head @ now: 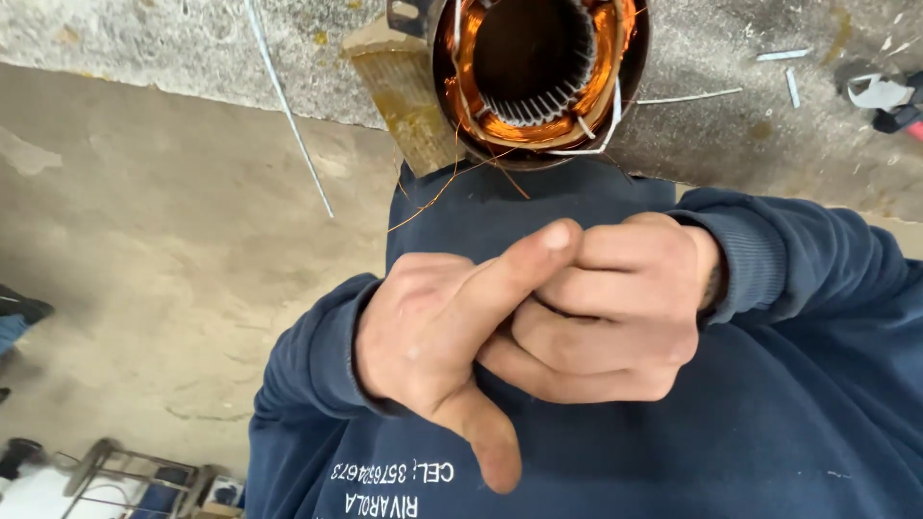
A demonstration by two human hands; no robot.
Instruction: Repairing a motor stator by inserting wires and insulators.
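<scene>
A dark blue sweatshirt [769, 404] with pale lettering near the bottom edge fills the lower right half of the frame, its sleeves running in from both sides toward the centre. Behind it, a worn concrete floor [163, 250] takes up the left side, and a rough grey workbench top [731, 125] spans the upper edge. At the top centre, on that bench edge, sits an electric motor stator [538, 72]: a dark round housing with copper windings ringing a slotted steel core, loose copper wire ends [437, 187] trailing down from it over the sweatshirt. It lies just above the hands and apart from them. In the middle of the frame the left hand [433, 336] and the right hand [615, 308] press together; the right hand's fingers are curled into a loose fist, and the left hand wraps against it with its forefinger stretched up across the right knuckles and its thumb pointing down. Whether anything is pinched between them cannot be told. A thin metal rod [288, 106] lies slanted at upper left, and small pale strips [784, 55] dot the bench at upper right.
</scene>
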